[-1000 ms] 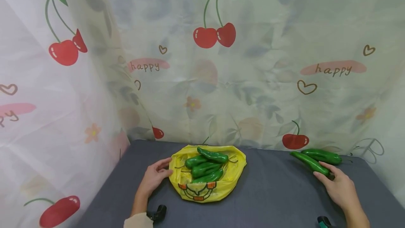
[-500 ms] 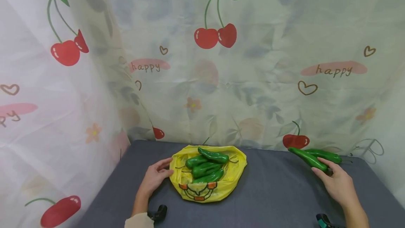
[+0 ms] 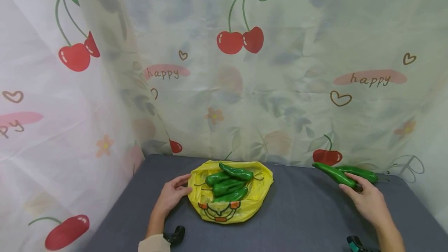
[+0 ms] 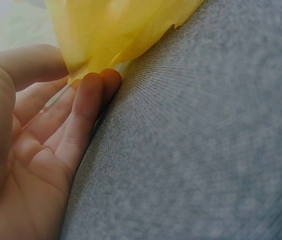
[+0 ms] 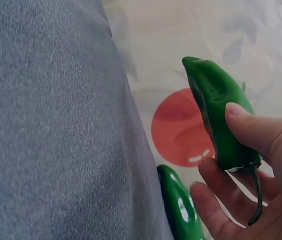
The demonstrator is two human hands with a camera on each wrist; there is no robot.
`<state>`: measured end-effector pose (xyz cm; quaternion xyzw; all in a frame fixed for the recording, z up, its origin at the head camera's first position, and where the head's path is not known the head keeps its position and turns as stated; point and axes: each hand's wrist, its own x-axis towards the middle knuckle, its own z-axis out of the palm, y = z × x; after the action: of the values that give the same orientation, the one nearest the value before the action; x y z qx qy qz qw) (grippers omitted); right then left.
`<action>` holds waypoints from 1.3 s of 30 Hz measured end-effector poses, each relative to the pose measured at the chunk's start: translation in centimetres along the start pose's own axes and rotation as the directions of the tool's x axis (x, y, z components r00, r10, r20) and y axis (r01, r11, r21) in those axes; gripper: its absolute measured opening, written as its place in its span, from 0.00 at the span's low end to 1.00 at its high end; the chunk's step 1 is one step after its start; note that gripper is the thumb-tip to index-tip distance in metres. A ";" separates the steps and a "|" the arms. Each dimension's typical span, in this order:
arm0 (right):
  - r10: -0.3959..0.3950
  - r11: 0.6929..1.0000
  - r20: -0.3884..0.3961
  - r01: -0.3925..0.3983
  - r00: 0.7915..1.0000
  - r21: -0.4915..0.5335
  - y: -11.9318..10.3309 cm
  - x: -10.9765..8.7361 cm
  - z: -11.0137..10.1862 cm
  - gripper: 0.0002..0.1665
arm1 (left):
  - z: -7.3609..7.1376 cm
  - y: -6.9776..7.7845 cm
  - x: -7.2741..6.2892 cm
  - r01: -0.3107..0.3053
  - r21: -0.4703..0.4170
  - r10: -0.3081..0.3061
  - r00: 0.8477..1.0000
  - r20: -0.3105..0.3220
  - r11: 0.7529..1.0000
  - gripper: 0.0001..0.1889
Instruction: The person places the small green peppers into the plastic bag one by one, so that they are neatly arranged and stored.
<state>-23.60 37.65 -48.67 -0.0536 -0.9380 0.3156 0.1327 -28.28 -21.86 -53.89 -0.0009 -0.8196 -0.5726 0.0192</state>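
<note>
My right hand (image 3: 366,199) pinches a glossy green chili pepper (image 3: 332,173) near its stem end, thumb on one side and fingers on the other. In the right wrist view this held pepper (image 5: 218,105) points away from the palm, its stem hanging over the fingers. A second green pepper (image 3: 360,173) lies behind it on the table, partly hidden by the held one. My left hand (image 3: 170,195) holds the left edge of an open yellow plastic bag (image 3: 260,201). The left wrist view shows the bag's edge (image 4: 101,35) between thumb and fingers. Several green peppers (image 3: 229,184) lie inside the bag.
A dark grey cloth (image 3: 290,213) covers the table. Behind it and at the left hang pale curtains (image 3: 245,100) printed with cherries, hearts and "happy". Black devices (image 3: 176,235) sit by both wrists.
My right hand has moved left and slightly away from me with the pepper, uncovering more of the pepper behind. The left hand and bag stay almost still.
</note>
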 end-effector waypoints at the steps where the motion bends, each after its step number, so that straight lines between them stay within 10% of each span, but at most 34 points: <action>1: -0.003 1.000 0.006 0.003 1.000 0.005 -0.2 0.0 0.0 0.41 | 0.0 0.0 0.0 0.000 0.001 0.000 1.000 0.001 1.000 0.28; 39: -0.275 0.957 -0.009 0.274 0.962 0.092 -6.2 -0.4 0.4 0.31 | 0.1 -0.3 0.2 0.011 0.003 -0.011 1.000 0.001 1.000 0.28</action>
<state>-23.42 32.38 -45.34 0.0837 -0.9210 0.3374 0.1759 -28.51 -21.86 -54.19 0.0030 -0.8204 -0.5715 0.0156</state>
